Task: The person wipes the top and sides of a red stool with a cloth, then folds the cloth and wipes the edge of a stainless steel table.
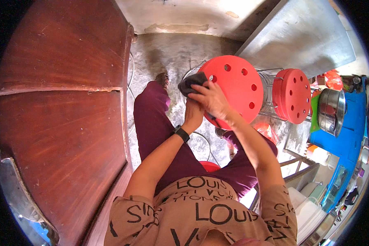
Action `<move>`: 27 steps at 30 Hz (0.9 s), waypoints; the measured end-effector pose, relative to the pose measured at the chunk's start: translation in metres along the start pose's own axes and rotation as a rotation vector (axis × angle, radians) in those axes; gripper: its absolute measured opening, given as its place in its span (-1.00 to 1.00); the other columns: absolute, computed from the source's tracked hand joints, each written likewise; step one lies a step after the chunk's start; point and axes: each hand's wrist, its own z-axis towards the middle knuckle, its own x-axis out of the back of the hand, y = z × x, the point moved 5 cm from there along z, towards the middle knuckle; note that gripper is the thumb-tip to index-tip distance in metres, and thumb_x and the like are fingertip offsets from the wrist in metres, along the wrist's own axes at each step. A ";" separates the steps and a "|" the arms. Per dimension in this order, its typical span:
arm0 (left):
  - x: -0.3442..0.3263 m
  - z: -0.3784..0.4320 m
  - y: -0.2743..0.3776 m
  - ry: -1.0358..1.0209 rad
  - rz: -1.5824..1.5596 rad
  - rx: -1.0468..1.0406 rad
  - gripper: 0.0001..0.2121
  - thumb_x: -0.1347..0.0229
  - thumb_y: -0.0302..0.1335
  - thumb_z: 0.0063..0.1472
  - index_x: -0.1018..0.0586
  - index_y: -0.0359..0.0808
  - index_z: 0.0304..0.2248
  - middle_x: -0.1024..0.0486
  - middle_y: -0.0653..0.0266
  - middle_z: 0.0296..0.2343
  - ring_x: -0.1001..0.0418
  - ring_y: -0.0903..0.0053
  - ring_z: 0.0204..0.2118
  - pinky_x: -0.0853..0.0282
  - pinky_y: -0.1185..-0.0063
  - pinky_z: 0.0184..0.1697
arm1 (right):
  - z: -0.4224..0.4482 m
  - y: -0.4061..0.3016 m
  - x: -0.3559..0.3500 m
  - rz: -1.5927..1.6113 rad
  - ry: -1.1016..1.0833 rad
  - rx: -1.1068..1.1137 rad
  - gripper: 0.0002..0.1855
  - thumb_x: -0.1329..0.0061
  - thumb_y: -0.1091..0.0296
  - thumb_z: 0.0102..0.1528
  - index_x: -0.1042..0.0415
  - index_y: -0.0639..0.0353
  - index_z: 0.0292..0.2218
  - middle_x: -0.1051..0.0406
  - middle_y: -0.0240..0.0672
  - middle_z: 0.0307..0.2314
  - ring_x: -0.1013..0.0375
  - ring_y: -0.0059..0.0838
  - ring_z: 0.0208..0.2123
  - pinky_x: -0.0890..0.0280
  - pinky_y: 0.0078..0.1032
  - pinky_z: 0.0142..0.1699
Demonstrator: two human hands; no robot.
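A dark grey cloth item, its exact kind unclear, is bunched at the left edge of a round red plastic stool with holes in its seat. My left hand is under and behind it, mostly covered by the other hand, and its fingers are hidden in the cloth. Across it lies my right hand, with fingertips pressed on the cloth. A black watch band is on my left wrist. Beside my right hand, a small dark piece shows on the stool's edge.
A reddish-brown wooden panel stands at the left. Stacked red stools with wire legs are at the right, near a steel pot on a blue table. A cable runs over the concrete floor. Behind leans a grey metallic board.
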 end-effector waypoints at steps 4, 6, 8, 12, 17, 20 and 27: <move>0.002 0.000 -0.002 0.064 -0.060 0.225 -0.35 -0.05 -0.34 0.21 -0.08 -0.55 0.15 -0.29 -0.24 -0.14 -0.24 -0.02 -0.05 -0.15 0.27 0.05 | 0.028 0.087 0.012 -0.164 0.080 0.001 -0.52 0.03 0.53 -0.18 -0.51 -0.08 -0.16 -0.42 -0.35 -0.08 -0.33 -0.16 -0.15 -0.29 -0.32 -0.07; 0.010 -0.004 0.001 0.124 0.036 0.225 -0.36 -0.06 -0.35 0.20 -0.10 -0.54 0.14 -0.30 -0.21 -0.15 -0.24 0.00 -0.06 -0.15 0.28 0.05 | 0.025 0.128 0.037 -0.217 0.223 -0.432 -0.51 0.06 0.56 -0.16 -0.49 0.00 -0.13 -0.42 -0.37 -0.09 -0.34 -0.14 -0.14 -0.30 -0.32 -0.05; 0.027 0.003 0.014 0.244 0.097 0.157 -0.39 -0.09 -0.36 0.18 -0.16 -0.52 0.12 -0.31 -0.13 -0.15 -0.24 0.02 -0.07 -0.14 0.28 0.05 | 0.013 0.154 0.052 0.121 0.237 -0.871 -0.49 0.12 0.55 -0.07 -0.43 0.07 -0.03 -0.41 -0.19 -0.09 -0.41 -0.29 -0.16 -0.30 -0.39 -0.05; 0.047 0.033 0.043 0.136 -0.695 0.284 -0.53 -0.05 -0.30 0.25 -0.33 -0.45 0.04 -0.40 0.18 -0.17 -0.35 0.42 -0.09 -0.21 0.48 0.03 | 0.002 0.094 0.046 0.666 0.450 -0.772 -0.41 0.12 0.55 -0.05 -0.29 0.23 0.07 -0.38 0.00 -0.10 -0.41 -0.33 -0.17 -0.28 -0.46 -0.02; 0.026 0.053 0.071 -0.094 -1.204 0.517 -0.59 0.02 -0.25 0.32 -0.36 -0.37 0.03 -0.43 0.28 -0.10 -0.39 0.56 -0.08 -0.29 0.61 0.01 | -0.005 0.003 0.036 0.284 0.399 -0.545 -0.28 -0.04 0.62 -0.18 -0.23 0.27 0.09 -0.35 -0.06 -0.07 -0.27 0.02 -0.06 -0.23 -0.30 0.06; 0.019 0.048 0.052 -0.066 -1.285 0.607 -0.64 0.01 -0.28 0.31 -0.40 -0.37 -0.02 -0.45 0.24 -0.12 -0.42 0.53 -0.09 -0.32 0.56 0.00 | -0.013 0.003 0.043 0.276 0.318 -0.553 -0.17 -0.13 0.54 -0.17 -0.13 0.26 0.15 -0.20 -0.02 0.06 -0.25 0.00 -0.01 -0.18 -0.31 0.12; 0.025 0.050 0.037 0.084 -1.418 0.583 -0.69 -0.04 -0.44 0.23 -0.39 -0.40 -0.07 -0.45 0.20 -0.16 -0.42 0.47 -0.12 -0.31 0.52 -0.03 | -0.046 0.019 0.029 1.119 0.441 -0.859 -0.36 -0.15 0.47 -0.05 -0.21 0.32 0.05 -0.33 -0.05 -0.07 -0.39 -0.29 -0.10 -0.28 -0.45 -0.04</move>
